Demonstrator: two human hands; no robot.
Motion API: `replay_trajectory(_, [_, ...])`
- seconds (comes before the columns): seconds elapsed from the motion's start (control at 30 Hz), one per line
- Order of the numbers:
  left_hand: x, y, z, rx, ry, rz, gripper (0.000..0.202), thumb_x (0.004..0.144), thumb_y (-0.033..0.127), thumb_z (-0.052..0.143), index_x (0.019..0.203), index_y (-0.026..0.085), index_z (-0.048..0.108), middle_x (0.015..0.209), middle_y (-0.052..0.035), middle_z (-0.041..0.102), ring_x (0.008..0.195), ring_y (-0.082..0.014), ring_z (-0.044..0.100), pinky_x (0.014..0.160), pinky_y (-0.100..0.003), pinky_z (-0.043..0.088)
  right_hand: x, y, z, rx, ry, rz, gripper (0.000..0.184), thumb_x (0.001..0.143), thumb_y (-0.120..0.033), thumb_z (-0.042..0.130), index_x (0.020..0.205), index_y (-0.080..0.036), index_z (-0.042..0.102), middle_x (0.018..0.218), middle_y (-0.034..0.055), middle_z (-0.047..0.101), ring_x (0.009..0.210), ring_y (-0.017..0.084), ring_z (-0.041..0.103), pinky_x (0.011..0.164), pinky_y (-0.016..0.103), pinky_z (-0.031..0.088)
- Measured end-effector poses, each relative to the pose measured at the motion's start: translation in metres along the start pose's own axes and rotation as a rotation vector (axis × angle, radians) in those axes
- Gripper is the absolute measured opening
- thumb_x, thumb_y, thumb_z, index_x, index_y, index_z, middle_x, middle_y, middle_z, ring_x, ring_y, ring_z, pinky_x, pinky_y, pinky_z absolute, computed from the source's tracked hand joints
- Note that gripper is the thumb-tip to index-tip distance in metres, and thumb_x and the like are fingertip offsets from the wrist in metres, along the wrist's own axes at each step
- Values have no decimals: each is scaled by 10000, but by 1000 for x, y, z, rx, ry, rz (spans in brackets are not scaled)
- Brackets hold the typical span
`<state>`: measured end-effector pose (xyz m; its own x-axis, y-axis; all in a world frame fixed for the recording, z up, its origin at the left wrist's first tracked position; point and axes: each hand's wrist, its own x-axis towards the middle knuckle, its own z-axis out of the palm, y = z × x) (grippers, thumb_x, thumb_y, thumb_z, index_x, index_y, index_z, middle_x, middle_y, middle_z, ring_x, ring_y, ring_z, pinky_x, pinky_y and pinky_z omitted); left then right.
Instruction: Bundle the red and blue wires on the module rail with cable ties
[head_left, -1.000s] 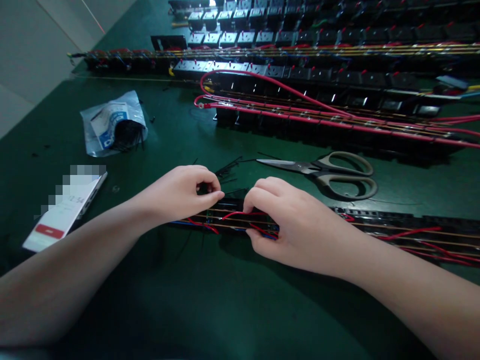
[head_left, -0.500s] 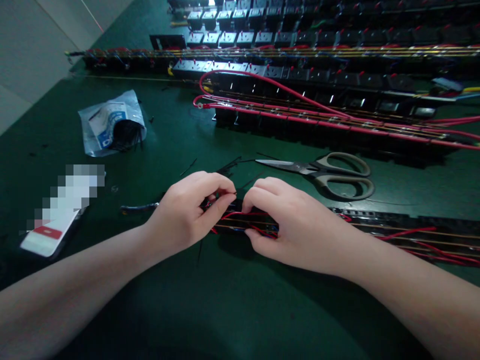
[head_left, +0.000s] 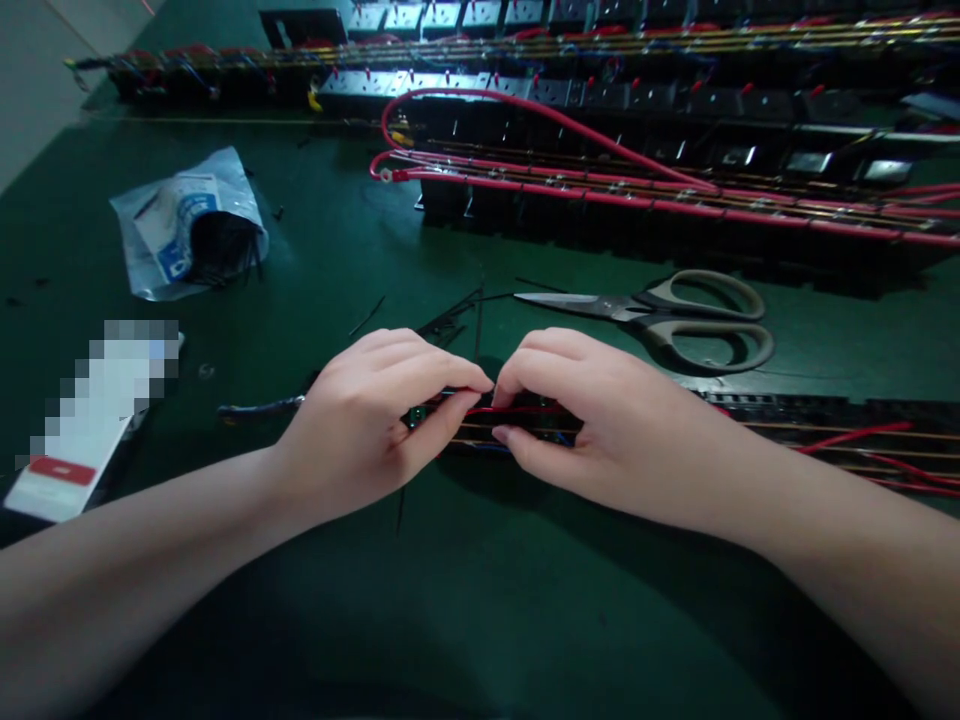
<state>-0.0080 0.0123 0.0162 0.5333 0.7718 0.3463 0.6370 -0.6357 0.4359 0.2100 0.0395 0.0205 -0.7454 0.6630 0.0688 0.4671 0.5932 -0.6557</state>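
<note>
My left hand [head_left: 382, 405] has thumb and forefinger pinched on a thin black cable tie, mostly hidden by the fingers. Curled beside it, fingertips almost meeting the left ones, is my right hand [head_left: 592, 415]. Its thumb and forefinger stay apart, with a red wire [head_left: 536, 409] running between them. Both hands are over a long black strip assembly [head_left: 780, 408] carrying red wires and bare copper-coloured rods; its middle is partly covered by my hands. Loose black cable ties [head_left: 450, 318] lie just beyond my fingers.
Scissors [head_left: 637, 308] with grey-black handles lie behind my right hand. At left are an opened plastic bag [head_left: 135, 245] of black ties and a white-and-red object [head_left: 56, 480], partly blurred. More wired black strips [head_left: 525, 185] fill the back of the green table [head_left: 480, 600].
The view has shifted, so the background sits higher. My left fingertips have moved right along the strip, closer to my right fingertips. The right hand keeps much the same pose.
</note>
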Motion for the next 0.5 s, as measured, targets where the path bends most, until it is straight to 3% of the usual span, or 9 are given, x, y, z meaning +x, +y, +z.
replay_trajectory(0.33, [0,1,-1,82,-13,20,130,931,193,601,955,215,727,886,0,765,808,-136,682,791,-288,532,0,-1,-1,16,-10,31,25,855,-202,622,865,-186,638,875,38,620,790,177,563,644,293,413])
replay_trajectory(0.5, [0,1,-2,104,3,64,122,933,213,604,913,218,725,877,-17,732,787,-133,643,721,-288,500,0,0,0,22,-7,33,21,852,-207,633,862,-188,634,874,33,623,798,177,566,647,293,406])
